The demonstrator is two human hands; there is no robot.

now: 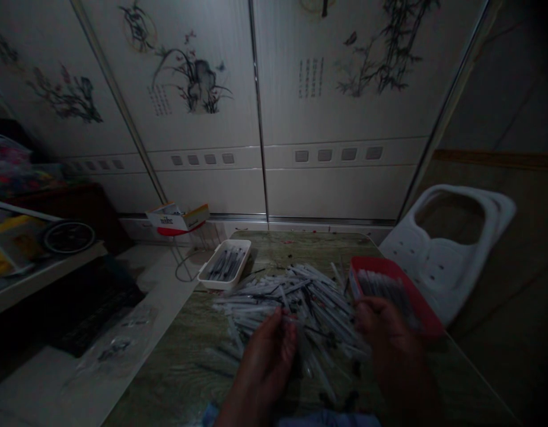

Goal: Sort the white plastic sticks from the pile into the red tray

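Note:
My left hand (270, 351) is over the near side of a loose pile of pale, clear pen barrels (321, 290). Its thumb and fingers are pinched on what looks like one clear pen barrel (290, 320). My right hand (383, 323) is closed at the pile's right side, in front of a red container (423, 296). Whatever its fingers hold is dim and hard to make out. More slender pale barrels (385, 284) stand or lean inside the red container. Dark slim pieces are mixed through the pile.
A white tray (246, 249) with dark-and-clear pens stands at the table's far left. Behind the table's right edge is a white plastic chair (470, 261). A printed box (172, 222) sits on a red stool at the back left. Sliding panels (336, 190) close off the back.

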